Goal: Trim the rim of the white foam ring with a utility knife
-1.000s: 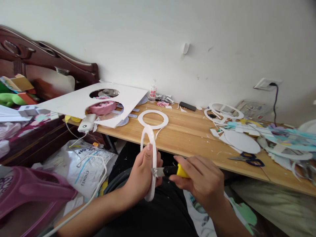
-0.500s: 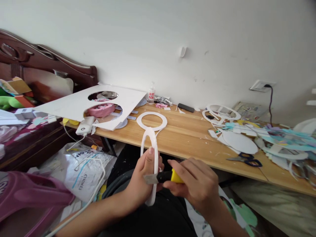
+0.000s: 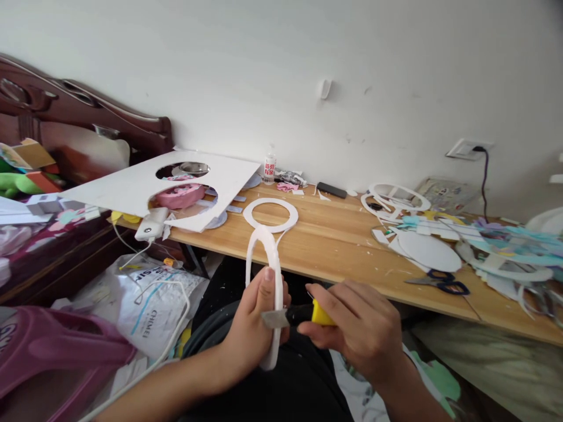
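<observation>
My left hand (image 3: 255, 319) grips a white foam ring (image 3: 272, 252), held upright with its edge towards me, thumb pressed on the rim. In my right hand (image 3: 360, 325) is a utility knife (image 3: 323, 315) with a yellow and black handle. Its blade lies across the ring's outer edge, low on the near side, close to the left fingers. Whether the blade cuts in or only touches cannot be made out. Beyond the held ring, a second flat white ring (image 3: 250, 215) lies on the wooden table (image 3: 334, 234).
A white sheet (image 3: 132, 176) with round cut-outs overhangs the table's left end, beside a white device (image 3: 152, 224) with a cable. Scissors (image 3: 440, 281), white discs (image 3: 426, 251) and coloured scraps lie at the right. A bottle (image 3: 270, 167) stands by the wall.
My right hand and the knife have shifted slightly right. The ring in my left hand has turned a little, so its opening shows wider.
</observation>
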Demonstrator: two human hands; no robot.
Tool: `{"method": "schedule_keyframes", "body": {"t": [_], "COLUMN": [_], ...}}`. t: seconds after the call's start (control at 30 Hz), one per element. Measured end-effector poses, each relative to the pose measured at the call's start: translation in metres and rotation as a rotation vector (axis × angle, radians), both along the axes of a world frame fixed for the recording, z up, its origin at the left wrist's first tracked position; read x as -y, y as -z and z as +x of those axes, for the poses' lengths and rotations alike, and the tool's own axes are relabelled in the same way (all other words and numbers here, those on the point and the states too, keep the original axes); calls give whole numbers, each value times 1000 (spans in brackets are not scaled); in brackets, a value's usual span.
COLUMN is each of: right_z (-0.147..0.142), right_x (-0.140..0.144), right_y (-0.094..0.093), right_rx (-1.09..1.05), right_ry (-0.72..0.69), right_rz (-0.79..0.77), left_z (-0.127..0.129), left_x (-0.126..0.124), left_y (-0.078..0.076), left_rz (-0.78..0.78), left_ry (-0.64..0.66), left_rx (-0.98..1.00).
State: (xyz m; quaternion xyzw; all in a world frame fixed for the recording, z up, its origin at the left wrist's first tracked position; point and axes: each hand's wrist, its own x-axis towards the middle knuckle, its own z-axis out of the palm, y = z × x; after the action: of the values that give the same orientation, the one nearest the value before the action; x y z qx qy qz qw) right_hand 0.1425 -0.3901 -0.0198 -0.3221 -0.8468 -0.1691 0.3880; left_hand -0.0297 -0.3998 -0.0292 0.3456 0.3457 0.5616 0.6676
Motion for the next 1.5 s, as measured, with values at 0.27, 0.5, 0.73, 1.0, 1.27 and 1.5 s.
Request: {"method": "schedule_keyframes", "body": {"t": [0.27,0.5,0.73,1.0,1.27,1.5], "right_z": [-1,1,5,4,2,7], "right_x": [0,-1,-4,-2,1,-2], "right_y": [3,2,1,0,1,-2], "right_rx": [-14,-9,-9,-1,-9,-3], "right_ry": [-15,42,78,0,4,83], "right_rz": [-1,29,14,-4,-1,23], "left_z": [1,0,1,2,1,-1], "left_x": [1,2,3,5,4,2], "left_y": [-1,1,0,1,0,1], "left_rz": [-16,-26,-42,-33,-32,-23], "left_ry": [19,-1,-25,17,34,-44], "left_rx": [4,-40,-81,-52,-48,-106]}}
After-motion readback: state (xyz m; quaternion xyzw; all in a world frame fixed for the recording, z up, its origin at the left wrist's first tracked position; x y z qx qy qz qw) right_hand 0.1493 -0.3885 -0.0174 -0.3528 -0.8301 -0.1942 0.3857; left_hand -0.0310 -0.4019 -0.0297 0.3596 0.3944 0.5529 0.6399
